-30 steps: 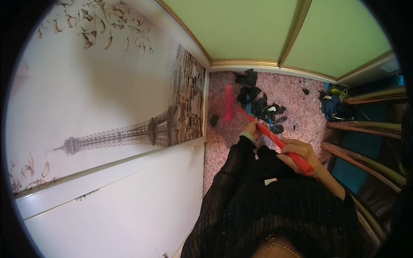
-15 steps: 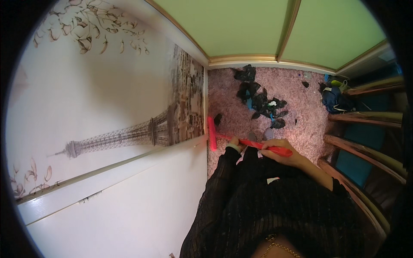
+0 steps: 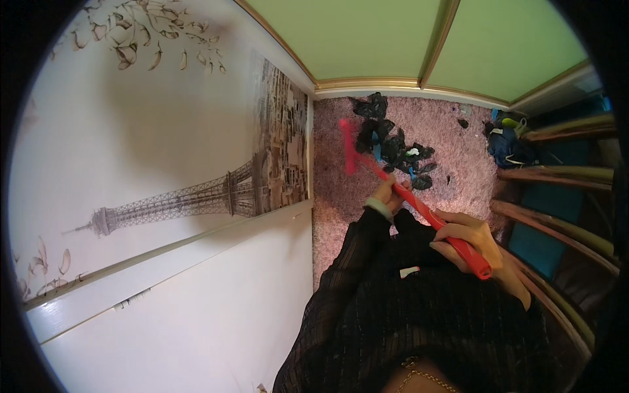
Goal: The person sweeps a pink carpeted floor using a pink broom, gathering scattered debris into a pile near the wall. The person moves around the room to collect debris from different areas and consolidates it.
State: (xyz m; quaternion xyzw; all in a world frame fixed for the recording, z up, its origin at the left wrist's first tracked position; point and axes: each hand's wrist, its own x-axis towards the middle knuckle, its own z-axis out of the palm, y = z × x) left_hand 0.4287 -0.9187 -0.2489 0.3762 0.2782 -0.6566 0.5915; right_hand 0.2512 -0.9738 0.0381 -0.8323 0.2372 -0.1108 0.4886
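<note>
I hold a red broom slantwise in front of me. Its narrow pinkish-red head, blurred by motion, is over the carpet just left of the dark scraps. My left hand is closed round the handle's lower part. Higher up, near the end, my right hand wraps round the thick grip. Crumpled black plastic pieces, with bits of blue and white among them, lie in a trail running from the back wall toward me.
Pinkish shaggy carpet covers the floor. A white cabinet with a tower-picture panel stands on the left, green sliding doors at the back. Wooden slats line the right side, with a dark blue bag beside them.
The broom head has swung away from the cabinet edge, forward and right to the black pieces. My right hand has come back and right with the grip; my left hand has moved forward.
</note>
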